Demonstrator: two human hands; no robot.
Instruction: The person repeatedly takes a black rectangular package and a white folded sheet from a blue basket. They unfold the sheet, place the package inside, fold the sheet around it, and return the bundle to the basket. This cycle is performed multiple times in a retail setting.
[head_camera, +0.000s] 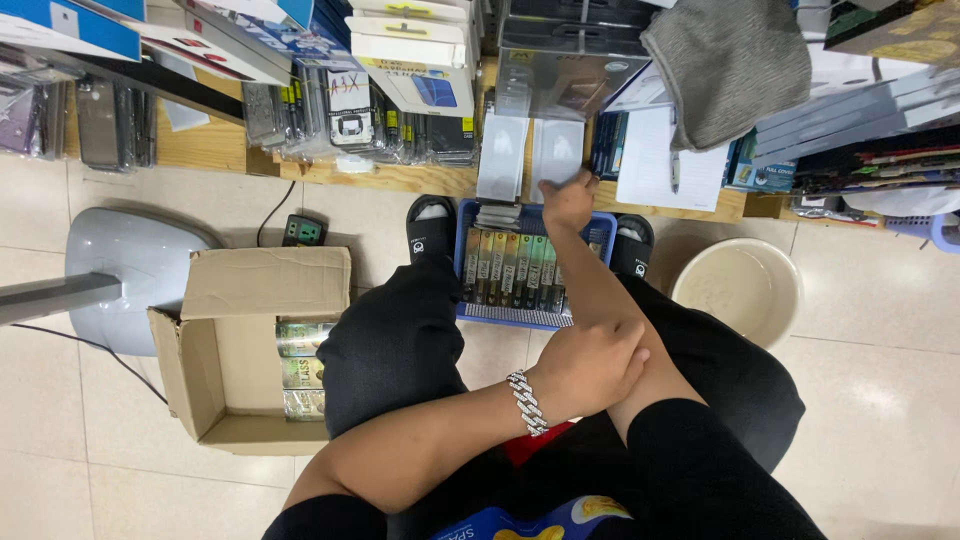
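A pale tiled floor (880, 400) runs under a low wooden shelf (400, 178) packed with flat packages. At the shelf's left stand clear-sleeved packs (110, 125) on edge; toward the middle sit white boxes (410, 50) with blue and yellow marks, above a row of black and yellow packs (400, 130). Two grey-white flat boxes (530, 155) lean at the shelf edge, side by side. To their right lies a white sheet (650, 165) with a pen (676, 170) on it, and a grey cloth (730, 65) hangs over stacked boxes.

The person sits with black-trousered legs apart, feet in two black slippers (431, 230). Between the feet rests a blue basket (465, 250) holding a row of narrow green and gold packs (515, 270) standing upright; about eight show, the arm hiding more.

The right hand (568, 200) reaches forward over the basket's far edge, fingers curled against the lower corner of the right grey-white box; whether they pinch it I cannot tell. The left hand (592, 368), with a silver chain bracelet (527, 402) at the wrist, lies across the right forearm, fingers together and wrapped on it.

To the left an open cardboard box (200, 380) holds three green and gold packs (302, 372) stacked at its right side. A small black adapter (303, 231) lies beyond it, beside a grey stand base (140, 265). At right sits one cream round tub (740, 288).
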